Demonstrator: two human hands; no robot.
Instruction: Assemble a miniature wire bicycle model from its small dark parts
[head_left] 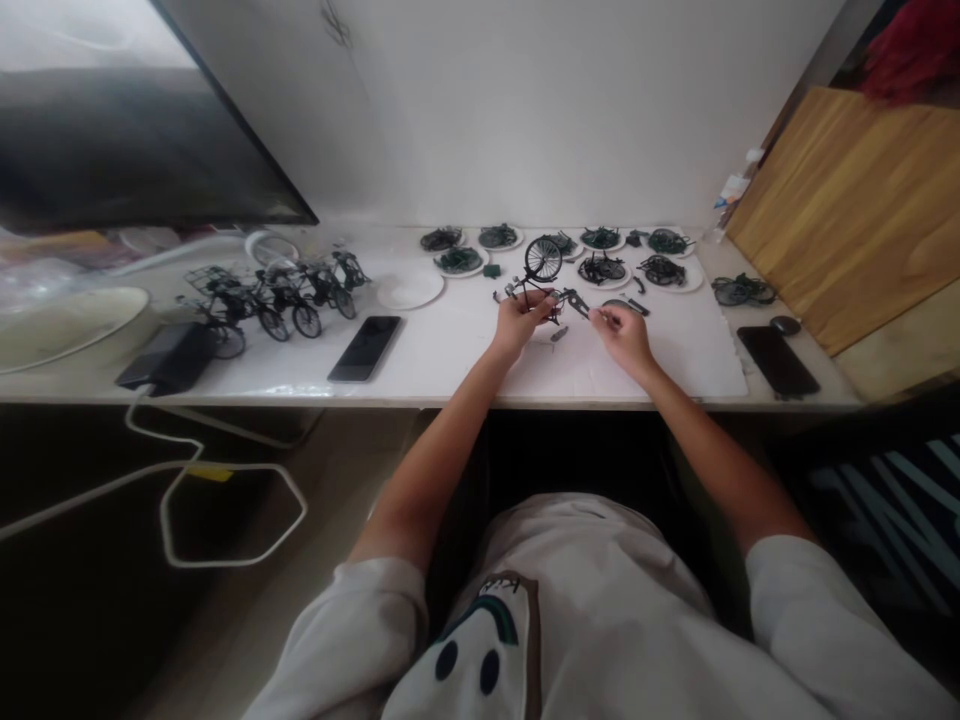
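Observation:
My left hand (517, 328) is closed around a partly built miniature bicycle (543, 260), held above the white sheet with one spoked wheel pointing up. To its right, my right hand (624, 338) pinches a small flat black part (576, 302), one end of which is close to the bicycle; whether they touch I cannot tell. My left fingers hide much of the frame. Just beyond my right hand lies a dark curved piece (626, 305). A small grey piece (559, 334) rests on the sheet between my hands.
Several plates of dark parts, such as this plate (459, 262), line the back of the table. A bare white plate (410, 290) and a phone (365, 348) lie left. Several built miniature bicycles (281, 295) stand farther left. Another phone (778, 360) lies right, near a wooden board (847, 210).

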